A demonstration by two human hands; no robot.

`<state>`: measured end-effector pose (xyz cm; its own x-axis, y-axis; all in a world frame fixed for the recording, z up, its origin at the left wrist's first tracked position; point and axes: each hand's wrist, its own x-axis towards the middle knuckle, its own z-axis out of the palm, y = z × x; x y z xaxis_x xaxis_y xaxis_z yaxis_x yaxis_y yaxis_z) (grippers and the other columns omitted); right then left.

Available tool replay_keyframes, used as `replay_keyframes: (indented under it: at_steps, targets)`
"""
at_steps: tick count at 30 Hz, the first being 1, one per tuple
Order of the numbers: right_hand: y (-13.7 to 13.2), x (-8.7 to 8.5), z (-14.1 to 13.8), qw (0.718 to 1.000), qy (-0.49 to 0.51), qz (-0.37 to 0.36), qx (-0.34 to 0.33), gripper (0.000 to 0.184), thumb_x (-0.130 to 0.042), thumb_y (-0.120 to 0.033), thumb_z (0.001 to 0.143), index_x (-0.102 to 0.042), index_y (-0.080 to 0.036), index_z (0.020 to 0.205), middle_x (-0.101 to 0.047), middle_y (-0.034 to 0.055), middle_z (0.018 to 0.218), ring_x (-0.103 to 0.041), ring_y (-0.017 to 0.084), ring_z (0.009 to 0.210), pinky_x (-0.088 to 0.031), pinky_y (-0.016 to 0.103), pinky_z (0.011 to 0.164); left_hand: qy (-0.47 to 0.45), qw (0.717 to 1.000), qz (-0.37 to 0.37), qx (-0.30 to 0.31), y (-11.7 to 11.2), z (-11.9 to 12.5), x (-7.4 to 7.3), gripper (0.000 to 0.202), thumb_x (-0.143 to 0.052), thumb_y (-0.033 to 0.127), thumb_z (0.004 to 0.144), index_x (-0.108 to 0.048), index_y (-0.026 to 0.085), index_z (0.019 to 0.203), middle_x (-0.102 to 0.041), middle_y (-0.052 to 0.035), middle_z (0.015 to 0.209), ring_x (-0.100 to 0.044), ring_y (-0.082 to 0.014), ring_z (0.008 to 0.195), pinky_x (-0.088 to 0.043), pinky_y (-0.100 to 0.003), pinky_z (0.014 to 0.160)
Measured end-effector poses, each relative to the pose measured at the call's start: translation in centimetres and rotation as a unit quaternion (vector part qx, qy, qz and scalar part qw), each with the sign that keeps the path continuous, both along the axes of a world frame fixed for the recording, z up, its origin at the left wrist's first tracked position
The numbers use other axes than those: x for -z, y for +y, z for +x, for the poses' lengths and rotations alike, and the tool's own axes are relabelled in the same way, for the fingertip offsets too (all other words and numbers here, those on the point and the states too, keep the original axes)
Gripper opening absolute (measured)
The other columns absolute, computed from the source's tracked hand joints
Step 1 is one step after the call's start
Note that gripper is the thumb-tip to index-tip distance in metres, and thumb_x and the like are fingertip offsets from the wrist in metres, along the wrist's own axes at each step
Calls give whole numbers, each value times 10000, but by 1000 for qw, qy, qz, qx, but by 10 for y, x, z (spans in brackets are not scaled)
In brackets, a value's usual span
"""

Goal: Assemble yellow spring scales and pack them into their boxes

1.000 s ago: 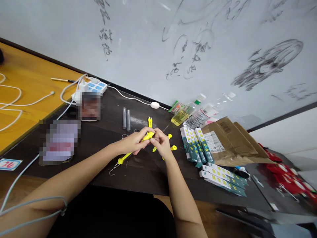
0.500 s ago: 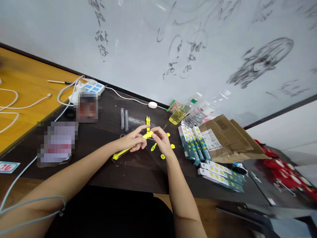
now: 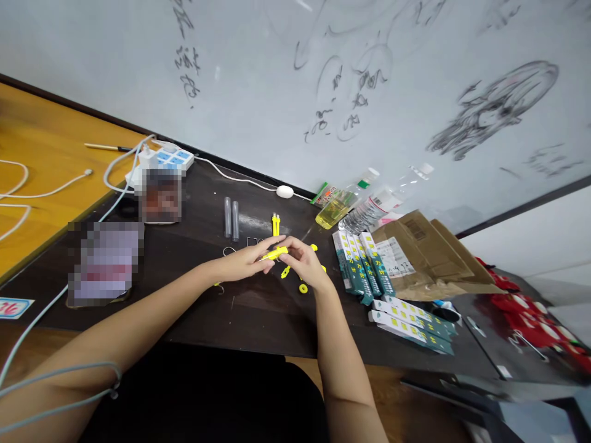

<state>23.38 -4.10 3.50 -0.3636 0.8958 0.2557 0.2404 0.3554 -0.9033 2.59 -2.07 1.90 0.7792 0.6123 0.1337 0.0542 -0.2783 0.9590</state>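
Observation:
Over the middle of the table, both my hands are on a yellow tubular spring scale point(image 3: 276, 253). My left hand point(image 3: 244, 261) is closed around its shaft from the left, with most of the shaft hidden behind the hand. My right hand point(image 3: 305, 263) pinches the right end between thumb and fingers. Behind the hands stand out yellow rods point(image 3: 276, 224) and two clear tubes point(image 3: 235, 221) lying side by side. Near my right hand are a small yellow slotted piece point(image 3: 285, 271) and a yellow ring point(image 3: 303, 288). A thin metal hook point(image 3: 228, 251) shows behind my left wrist.
Several green-white boxes point(image 3: 353, 271) lie at the right, beside an opened cardboard box point(image 3: 427, 252). Bottles, one with yellow liquid point(image 3: 335, 212), lean near the whiteboard point(image 3: 258, 92). At the left are a power strip point(image 3: 173, 158), white cables and a blurred phone-like object point(image 3: 106, 264).
My left hand has shifted over the shaft, which was plainly visible at its lower left before. The yellow end between my hands has turned slightly flatter. The view has shifted a little.

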Motion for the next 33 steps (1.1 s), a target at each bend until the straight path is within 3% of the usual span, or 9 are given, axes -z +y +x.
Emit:
replay_keyframes:
  at_steps: [3,7,10,17,21,24,28,33]
  targets:
    - [1,2,0,1000,4,-3,-2,159,-645,-338,822,-625,-211,916,-602,11,884,-571,146,854,-447,310,857,-2,999,43,-21,-1,1,-2,603,-443,307,919,-215,257,1475,-559,1,795,-502,-94,644,-400,-217,578]
    - [0,-1,2,1000,-17,4,-16,223,-637,-358,825,-649,-221,1000,-615,40,998,-574,177,974,-445,338,907,-7,995,-96,25,-3,0,-6,600,-391,333,946,-134,308,1488,-515,29,728,-347,-34,395,-278,-184,380]
    - [1,-1,4,999,-24,10,-28,251,-639,-373,821,-658,-231,1027,-619,48,1037,-570,189,1020,-446,356,931,-39,983,-170,50,-2,1,-4,618,-414,334,942,-124,343,1487,-514,34,708,-311,-20,348,-232,-173,327]
    - [0,-2,1,999,-6,1,-38,228,-622,-369,835,-645,-222,1007,-596,50,1051,-573,183,1025,-471,351,924,-73,978,-191,47,1,5,4,611,-441,318,940,-149,337,1476,-527,40,711,-353,-2,328,-242,-132,301]
    - [0,2,-6,997,64,-40,-20,289,-575,-435,855,-558,-242,1070,-578,43,1062,-601,159,931,-528,329,811,-118,972,-203,-6,4,5,0,491,-435,369,934,-273,267,1386,-573,33,726,-383,-16,309,-278,-129,288]
    - [2,10,-13,988,112,-100,-38,369,-622,-478,809,-477,-251,1061,-603,13,960,-625,129,786,-552,301,712,-165,956,-239,-37,5,5,-2,438,-417,407,929,-309,228,1313,-611,16,713,-425,-41,308,-326,-143,295]
    - [3,19,-27,978,122,-154,-69,378,-653,-472,784,-483,-217,1005,-584,-37,727,-613,103,654,-566,272,650,-171,949,-264,-38,5,6,-1,453,-408,423,922,-303,214,1310,-573,48,573,-411,-61,277,-308,-136,279]
    - [0,18,-37,978,126,-165,-26,386,-691,-422,750,-521,-211,1024,-563,-40,707,-570,87,596,-553,212,511,-144,955,-256,-38,5,5,-2,434,-415,392,927,-300,225,1311,-528,75,539,-382,-52,278,-303,-127,278]
